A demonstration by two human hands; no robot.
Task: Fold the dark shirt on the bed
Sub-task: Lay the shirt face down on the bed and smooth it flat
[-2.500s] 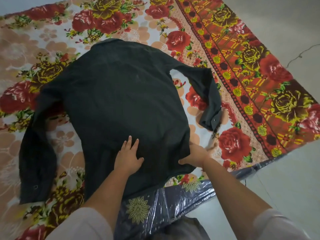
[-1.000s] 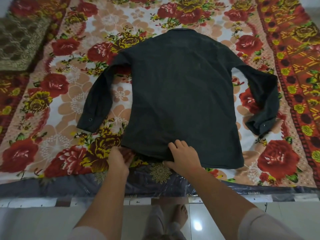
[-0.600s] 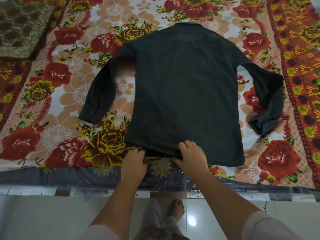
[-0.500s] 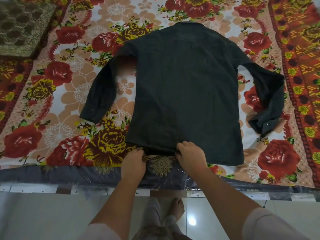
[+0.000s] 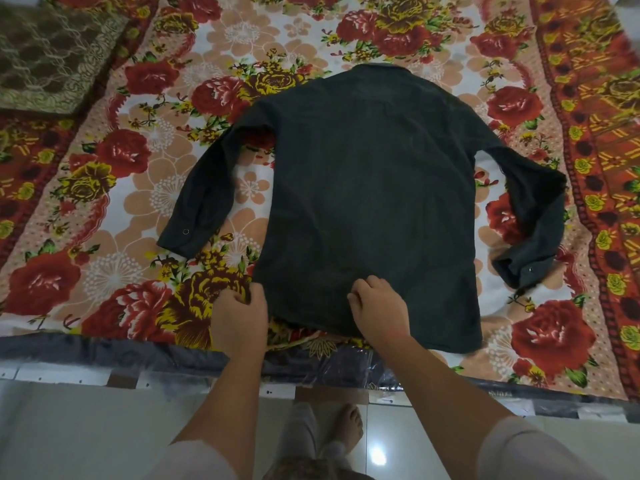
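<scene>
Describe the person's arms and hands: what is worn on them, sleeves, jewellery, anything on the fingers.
Both forearms are bare. Pale, light-coloured sleeves end around the elbows: the left sleeve and the right sleeve. The left hand and right hand are ungloved; no watch, bracelet or ring is visible.

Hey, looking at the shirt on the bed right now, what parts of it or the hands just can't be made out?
Head view only:
- The shirt front: it faces the bedsheet.
- Left hand fingertips: curled at the hem corner; grip unclear.
- Right hand fingertips: hidden by its own knuckles.
- Right cuff: doubled over, its inside hidden.
- Pillow: cut off by the left edge.
</scene>
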